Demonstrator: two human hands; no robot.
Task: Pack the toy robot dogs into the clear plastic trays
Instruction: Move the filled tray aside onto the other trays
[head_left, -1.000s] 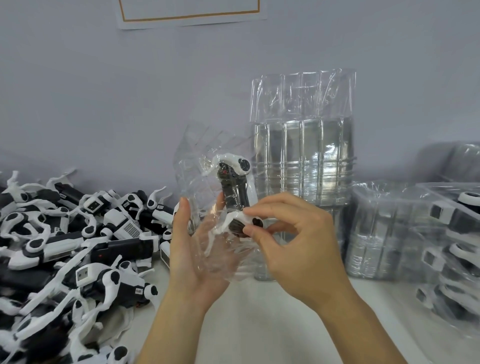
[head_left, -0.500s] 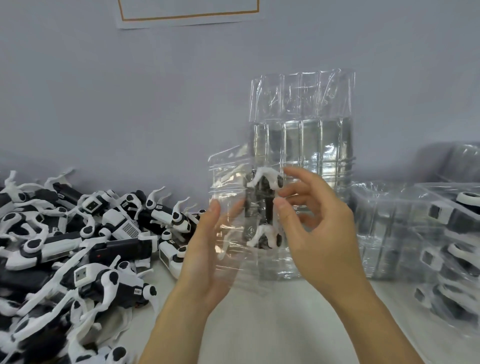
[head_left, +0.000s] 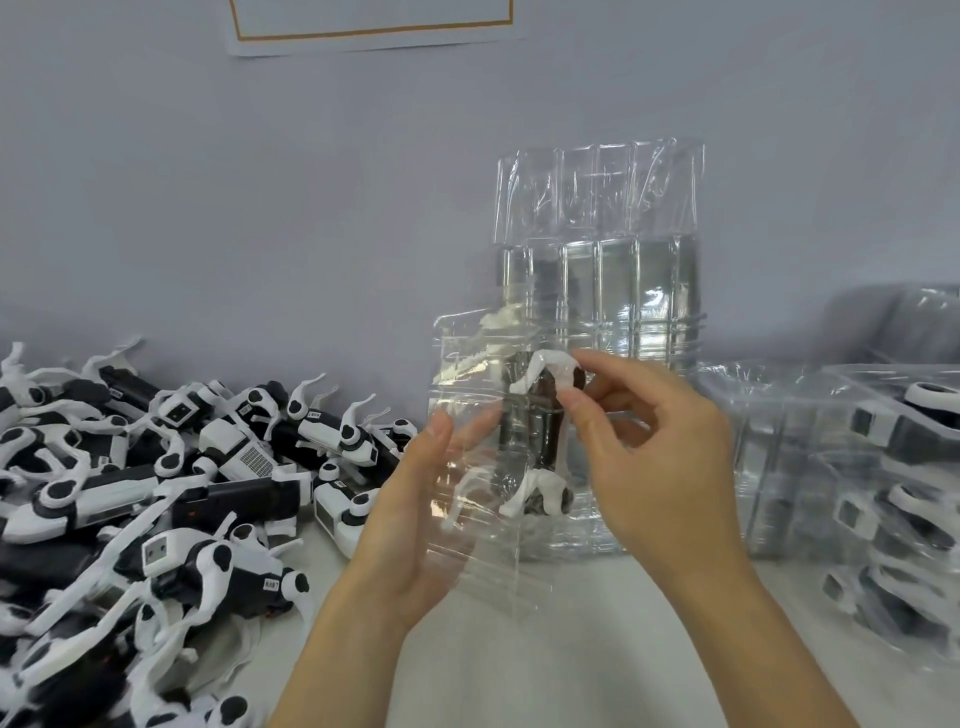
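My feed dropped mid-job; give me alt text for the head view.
Both hands hold a clear plastic tray upright; the left hand backs it, and the right hand pinches a toy robot dog into it. Loose dogs are heaped left, a stack of empty trays behind.

Left hand (head_left: 410, 514) and right hand (head_left: 660, 457) bare, forearms unsleeved.
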